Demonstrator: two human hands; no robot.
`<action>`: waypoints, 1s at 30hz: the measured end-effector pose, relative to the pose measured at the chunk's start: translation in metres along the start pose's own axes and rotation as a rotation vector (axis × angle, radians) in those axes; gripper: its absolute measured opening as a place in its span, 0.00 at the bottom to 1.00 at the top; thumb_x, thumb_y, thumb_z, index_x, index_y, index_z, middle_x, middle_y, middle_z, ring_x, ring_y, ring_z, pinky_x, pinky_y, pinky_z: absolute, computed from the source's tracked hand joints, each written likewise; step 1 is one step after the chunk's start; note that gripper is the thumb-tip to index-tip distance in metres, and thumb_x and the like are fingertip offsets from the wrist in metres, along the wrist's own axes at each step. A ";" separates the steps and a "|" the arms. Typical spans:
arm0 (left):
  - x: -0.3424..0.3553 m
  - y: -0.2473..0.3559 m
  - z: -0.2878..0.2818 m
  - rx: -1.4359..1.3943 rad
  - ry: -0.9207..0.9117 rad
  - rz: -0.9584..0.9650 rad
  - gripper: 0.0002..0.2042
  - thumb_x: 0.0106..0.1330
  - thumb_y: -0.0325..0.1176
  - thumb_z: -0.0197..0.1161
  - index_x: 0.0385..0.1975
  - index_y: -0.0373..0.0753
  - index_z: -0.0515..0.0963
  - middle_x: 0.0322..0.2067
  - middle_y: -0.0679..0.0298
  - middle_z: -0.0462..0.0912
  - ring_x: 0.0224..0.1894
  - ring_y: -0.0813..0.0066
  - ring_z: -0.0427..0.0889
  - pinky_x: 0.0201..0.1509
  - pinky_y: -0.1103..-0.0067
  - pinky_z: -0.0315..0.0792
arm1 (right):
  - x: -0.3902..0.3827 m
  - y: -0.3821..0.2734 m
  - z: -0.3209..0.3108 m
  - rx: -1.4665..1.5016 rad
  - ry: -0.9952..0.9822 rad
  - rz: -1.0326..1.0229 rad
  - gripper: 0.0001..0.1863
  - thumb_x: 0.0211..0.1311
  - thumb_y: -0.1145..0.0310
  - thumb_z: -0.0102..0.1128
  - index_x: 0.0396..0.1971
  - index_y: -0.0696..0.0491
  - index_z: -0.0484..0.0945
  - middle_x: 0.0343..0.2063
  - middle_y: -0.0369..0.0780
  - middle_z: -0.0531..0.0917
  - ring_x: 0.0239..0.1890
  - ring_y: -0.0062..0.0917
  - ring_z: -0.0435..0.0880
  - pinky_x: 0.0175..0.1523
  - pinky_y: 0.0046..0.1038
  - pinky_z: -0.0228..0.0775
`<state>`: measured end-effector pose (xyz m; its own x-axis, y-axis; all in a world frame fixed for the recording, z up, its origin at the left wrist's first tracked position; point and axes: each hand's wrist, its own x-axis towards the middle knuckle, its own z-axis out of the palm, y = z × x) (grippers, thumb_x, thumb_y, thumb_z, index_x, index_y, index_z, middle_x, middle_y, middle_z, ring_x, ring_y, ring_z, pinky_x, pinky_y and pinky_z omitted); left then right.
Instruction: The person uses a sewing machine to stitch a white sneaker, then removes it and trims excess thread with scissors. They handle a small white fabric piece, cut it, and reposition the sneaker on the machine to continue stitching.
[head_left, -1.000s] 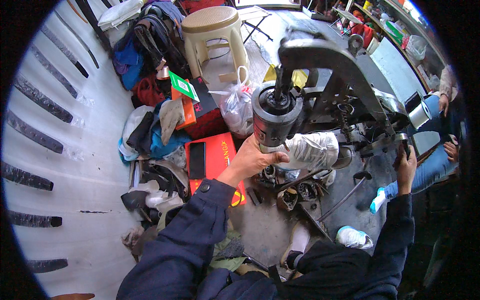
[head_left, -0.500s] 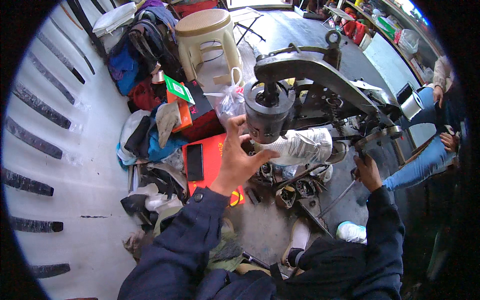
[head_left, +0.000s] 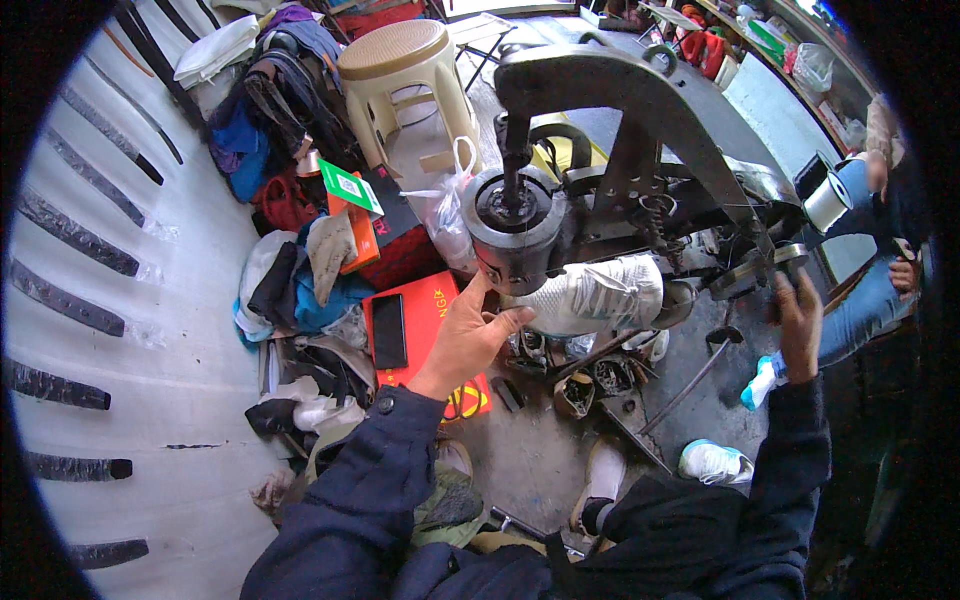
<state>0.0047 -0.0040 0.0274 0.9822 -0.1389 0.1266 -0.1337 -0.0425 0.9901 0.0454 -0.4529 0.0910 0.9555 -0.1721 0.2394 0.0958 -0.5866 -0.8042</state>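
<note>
A white sneaker (head_left: 600, 298) with laces sits on its side-to-side arm under the round head of a dark metal shoe-sewing machine (head_left: 640, 85). At the sneaker's toe, my left hand (head_left: 465, 338) is closed, thumb along the front and the other fingers partly hidden behind the machine head. My right hand (head_left: 799, 328) is at the right edge of the machine's hand wheel (head_left: 750, 275), fingers bent against it and slightly blurred. The part of the wheel inside that grip is hidden. A spool of white thread (head_left: 827, 205) is mounted behind the wheel.
A black phone (head_left: 389, 330) lies on a red box (head_left: 425, 300) at left. Beyond stands a beige stool (head_left: 395, 60) beside piled cloth and bags. Tins of small parts (head_left: 574, 394) and another white shoe (head_left: 714, 462) are below the machine. Another person's jeans-clad leg (head_left: 860, 310) is at right.
My right hand has moved around the wheel, from its near left side to its right edge. The machine's upper arm and needle bar have shifted. My left hand stays at the sneaker's toe, slightly lower.
</note>
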 end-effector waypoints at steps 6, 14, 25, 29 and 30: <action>0.004 -0.003 -0.007 0.066 -0.018 0.083 0.21 0.66 0.30 0.68 0.58 0.38 0.72 0.49 0.65 0.82 0.51 0.77 0.78 0.50 0.79 0.75 | 0.024 0.089 -0.019 -0.218 0.143 0.038 0.10 0.72 0.65 0.55 0.43 0.57 0.75 0.25 0.34 0.75 0.25 0.18 0.71 0.30 0.24 0.64; 0.001 -0.001 -0.006 -0.036 -0.002 -0.061 0.18 0.65 0.29 0.68 0.54 0.37 0.74 0.45 0.67 0.82 0.44 0.81 0.77 0.51 0.80 0.72 | -0.030 0.037 0.052 0.029 -0.387 0.338 0.14 0.71 0.64 0.57 0.47 0.59 0.78 0.25 0.34 0.78 0.25 0.18 0.72 0.30 0.22 0.63; 0.001 0.008 -0.006 0.079 0.022 -0.008 0.16 0.66 0.28 0.67 0.53 0.36 0.74 0.44 0.65 0.83 0.47 0.79 0.80 0.50 0.80 0.74 | 0.027 0.074 -0.027 -0.258 0.138 0.043 0.10 0.71 0.70 0.48 0.46 0.58 0.74 0.29 0.41 0.79 0.30 0.29 0.77 0.37 0.30 0.68; -0.001 0.019 -0.001 -0.087 0.156 0.136 0.14 0.70 0.27 0.64 0.52 0.36 0.74 0.43 0.65 0.83 0.44 0.80 0.81 0.46 0.81 0.75 | 0.012 0.109 -0.004 -0.249 -0.112 0.489 0.19 0.66 0.65 0.57 0.54 0.58 0.73 0.41 0.54 0.84 0.44 0.53 0.82 0.48 0.39 0.74; -0.002 0.022 -0.002 -0.083 0.206 0.165 0.12 0.71 0.28 0.62 0.51 0.36 0.74 0.44 0.65 0.82 0.46 0.80 0.80 0.49 0.81 0.74 | 0.003 0.110 0.011 -0.359 -0.190 0.381 0.20 0.66 0.61 0.58 0.52 0.58 0.74 0.38 0.52 0.84 0.40 0.51 0.82 0.45 0.39 0.74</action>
<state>0.0005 -0.0027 0.0491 0.9552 0.0672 0.2882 -0.2916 0.0462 0.9554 0.0621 -0.5088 -0.0026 0.9407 -0.2984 -0.1611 -0.3355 -0.7494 -0.5709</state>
